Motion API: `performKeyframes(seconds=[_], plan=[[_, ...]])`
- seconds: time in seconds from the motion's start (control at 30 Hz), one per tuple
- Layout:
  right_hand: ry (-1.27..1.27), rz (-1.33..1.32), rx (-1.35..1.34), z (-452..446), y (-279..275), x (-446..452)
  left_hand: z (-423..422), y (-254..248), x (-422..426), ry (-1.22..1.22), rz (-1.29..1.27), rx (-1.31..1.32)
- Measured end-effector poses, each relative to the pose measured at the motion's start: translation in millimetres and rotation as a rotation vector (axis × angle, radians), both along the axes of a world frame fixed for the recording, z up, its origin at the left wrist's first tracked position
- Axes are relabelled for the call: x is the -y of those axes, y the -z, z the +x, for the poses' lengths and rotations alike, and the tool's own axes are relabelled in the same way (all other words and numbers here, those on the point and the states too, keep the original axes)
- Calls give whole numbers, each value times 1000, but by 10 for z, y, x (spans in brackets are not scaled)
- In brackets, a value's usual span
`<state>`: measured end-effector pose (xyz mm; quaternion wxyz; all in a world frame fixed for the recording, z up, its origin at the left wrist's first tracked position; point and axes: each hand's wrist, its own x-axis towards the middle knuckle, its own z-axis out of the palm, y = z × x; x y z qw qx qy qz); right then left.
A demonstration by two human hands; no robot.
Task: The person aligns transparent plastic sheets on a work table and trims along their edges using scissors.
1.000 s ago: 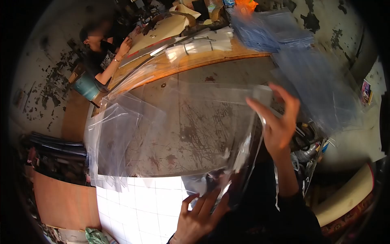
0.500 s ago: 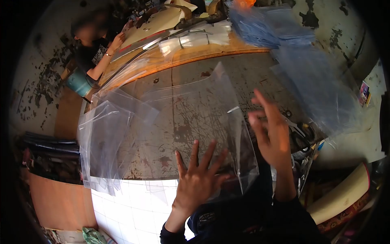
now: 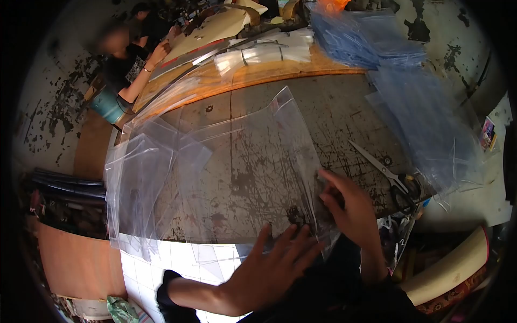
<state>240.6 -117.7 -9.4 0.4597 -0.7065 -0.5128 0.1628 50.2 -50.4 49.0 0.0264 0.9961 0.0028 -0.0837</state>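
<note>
A clear plastic sheet (image 3: pixel 258 156) lies on the scratched grey table (image 3: pixel 344 118), one corner slightly raised at the back. My left hand (image 3: pixel 269 269) rests flat over its near edge, fingers spread. At the sheet's right edge is my right hand (image 3: pixel 350 207), thumb and forefinger a little apart, touching or nearly touching the plastic. More clear plastic pieces (image 3: pixel 141 177) overlap at the table's left and hang over the front edge. Black-handled scissors (image 3: pixel 390 175) lie to the right of my right hand.
Bluish plastic sheets (image 3: pixel 425 124) are heaped at the right, with a stack (image 3: pixel 361 43) behind them. Bundled clear strips (image 3: pixel 264 53) lie on the wooden board (image 3: pixel 237 78). A person (image 3: pixel 126 70) sits at the back left, another behind. A teal bucket (image 3: pixel 107 105) stands nearby.
The plastic sheet has come down onto the table. My right hand has let go of its corner and moved down nearer my body. My left hand has shifted along the near edge.
</note>
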Motion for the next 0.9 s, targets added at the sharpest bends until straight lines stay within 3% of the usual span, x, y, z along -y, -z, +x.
performKeyframes(seconds=[0.03,0.1,0.17,0.27,0.33,0.43,0.5,0.57,0.8,0.9], plan=[[-3,7,7,32,17,-55,29,-26,-109,-1,-4,0],[52,8,-6,62,-169,-148,162,-94,-380,211,-249,-60],[113,18,-27,105,-314,-230,407,-214,-624,226,-348,-168],[156,136,11,166,-462,-259,863,-212,-844,206,-271,17],[212,121,-24,204,-446,-215,1113,-53,-988,356,-267,344],[305,73,18,287,-406,-71,1329,221,-1179,426,-433,365],[349,23,77,294,-312,79,1364,450,-1245,375,-578,360],[560,-243,571,261,-208,269,1351,588,-1268,359,-639,433],[522,-422,559,196,-120,635,1342,595,-1214,298,-623,530],[651,-358,574,230,-109,665,1330,589,-1219,281,-547,601]])
